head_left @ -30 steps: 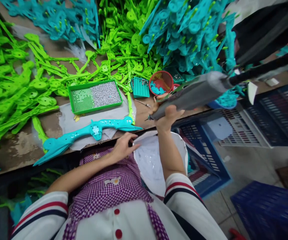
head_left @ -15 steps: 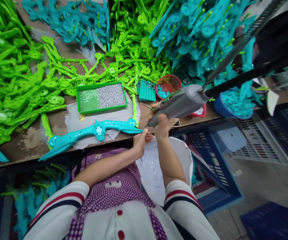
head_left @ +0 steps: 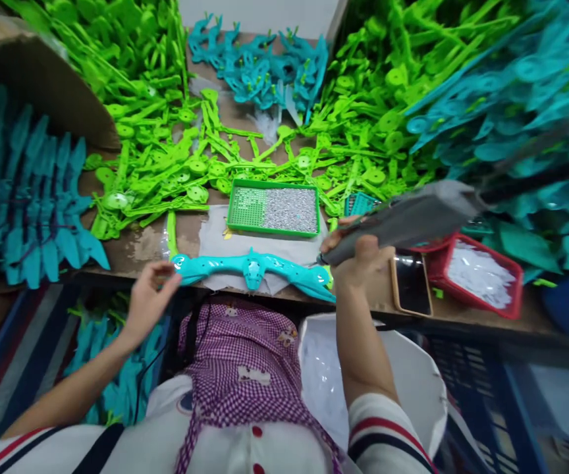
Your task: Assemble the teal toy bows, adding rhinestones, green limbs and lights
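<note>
Workbench, green tray of silver bits, turquoise part nearer.

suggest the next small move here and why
Perhaps steady the left end of the turquoise part with the left hand: it is open beside that end, while the right hand holds a grey tool, its tip apparently close to the right end.

Workbench: cloth under moulded plastic part | perforated tray behind part | smartphone to right | tub beyond smartphone, rightward
</note>
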A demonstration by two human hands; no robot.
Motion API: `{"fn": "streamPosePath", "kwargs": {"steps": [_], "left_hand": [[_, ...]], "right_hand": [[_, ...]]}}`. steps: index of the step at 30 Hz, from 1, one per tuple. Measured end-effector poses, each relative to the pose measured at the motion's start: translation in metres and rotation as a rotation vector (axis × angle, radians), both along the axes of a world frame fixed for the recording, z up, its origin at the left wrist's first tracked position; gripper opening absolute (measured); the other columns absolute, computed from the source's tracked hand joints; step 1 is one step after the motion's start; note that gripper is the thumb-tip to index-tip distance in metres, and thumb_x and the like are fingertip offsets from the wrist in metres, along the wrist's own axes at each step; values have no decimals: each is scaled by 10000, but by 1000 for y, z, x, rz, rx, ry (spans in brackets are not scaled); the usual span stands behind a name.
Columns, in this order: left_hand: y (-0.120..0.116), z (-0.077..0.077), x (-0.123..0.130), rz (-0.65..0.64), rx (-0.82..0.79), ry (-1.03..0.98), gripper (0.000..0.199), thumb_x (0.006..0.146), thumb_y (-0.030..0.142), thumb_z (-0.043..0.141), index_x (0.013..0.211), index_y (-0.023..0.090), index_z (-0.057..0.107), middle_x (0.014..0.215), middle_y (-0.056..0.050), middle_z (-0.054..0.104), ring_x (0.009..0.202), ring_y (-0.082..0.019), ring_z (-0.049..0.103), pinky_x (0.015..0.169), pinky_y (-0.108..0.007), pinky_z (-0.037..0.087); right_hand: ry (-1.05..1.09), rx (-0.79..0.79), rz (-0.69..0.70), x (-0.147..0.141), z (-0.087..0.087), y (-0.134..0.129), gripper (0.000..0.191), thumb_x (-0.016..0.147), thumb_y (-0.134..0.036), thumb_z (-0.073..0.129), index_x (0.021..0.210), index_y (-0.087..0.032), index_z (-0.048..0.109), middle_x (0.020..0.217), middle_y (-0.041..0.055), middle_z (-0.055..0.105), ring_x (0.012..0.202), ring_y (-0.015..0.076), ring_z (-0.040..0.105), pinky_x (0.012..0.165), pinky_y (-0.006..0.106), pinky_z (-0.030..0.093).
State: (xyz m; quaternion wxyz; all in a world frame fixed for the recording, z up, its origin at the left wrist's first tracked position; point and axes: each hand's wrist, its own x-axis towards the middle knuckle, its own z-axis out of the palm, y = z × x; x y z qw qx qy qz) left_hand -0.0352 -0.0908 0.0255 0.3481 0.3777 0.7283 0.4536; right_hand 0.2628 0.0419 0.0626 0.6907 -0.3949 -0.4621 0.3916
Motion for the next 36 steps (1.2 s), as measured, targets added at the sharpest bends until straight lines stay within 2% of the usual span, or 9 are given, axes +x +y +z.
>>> {"fn": "streamPosePath", "kwargs": {"steps": [2,4,8,11,15,19,26,33,36], "left_hand": [[19,-7,-32,226,-22,-78,373,647,249,777,976,200,606,909,1,641,857,-142,624,753,-228,506],[37,-14,-49,258,-157,-241,380,631,229,774,962,172,598,843,1,639,774,-128,628,692,-220,507],[55,-11,-58,104,-369,-495,357,596,226,816,888,145,627,756,-25,683,669,-135,640,615,-227,522],[59,-5,-56,3,-498,-560,254,591,211,831,739,140,637,679,-36,690,611,-128,630,539,-197,498],[61,-3,-50,-98,-519,-581,238,573,201,851,637,149,629,614,-26,678,546,-119,605,489,-191,474],[61,-10,-47,-156,-512,-677,354,532,210,890,787,147,652,708,-39,716,613,-158,653,565,-253,540],[73,-27,-38,10,-460,-650,555,481,162,913,918,177,573,678,24,679,533,-125,633,490,-217,510],[76,-28,-35,-20,-424,-603,625,430,246,936,916,186,548,654,46,659,514,-119,625,469,-203,486],[77,-29,-37,-38,-427,-599,654,412,264,938,925,189,540,665,45,664,527,-129,633,470,-208,485]], "right_hand": [[28,-24,64,-26,-2,12,517,615,-740,635,724,-237,579,416,-73,447,302,104,416,320,250,318],[46,-39,123,-51,-5,20,523,619,-743,625,725,-232,594,409,-76,445,292,102,405,313,248,320],[31,-8,143,-88,-12,23,556,631,-765,592,749,-222,600,424,-84,418,310,97,415,323,239,339],[31,34,100,-108,-18,23,569,652,-769,564,790,-219,608,444,-85,398,324,92,408,333,235,336],[41,16,65,-127,-25,28,583,673,-763,540,838,-210,624,455,-81,399,333,94,410,342,241,336],[-10,0,72,-128,-27,34,601,648,-789,537,822,-218,614,457,-81,395,334,99,413,343,248,338],[-28,23,50,-108,-18,38,520,685,-748,558,775,-235,571,462,-77,421,337,105,431,343,255,335],[-152,-53,116,-112,-21,64,495,743,-709,515,778,-219,579,477,-65,449,361,101,447,381,260,343],[-138,-53,95,-114,-22,60,513,775,-717,453,813,-221,577,482,-72,426,363,97,445,386,251,344]]}}
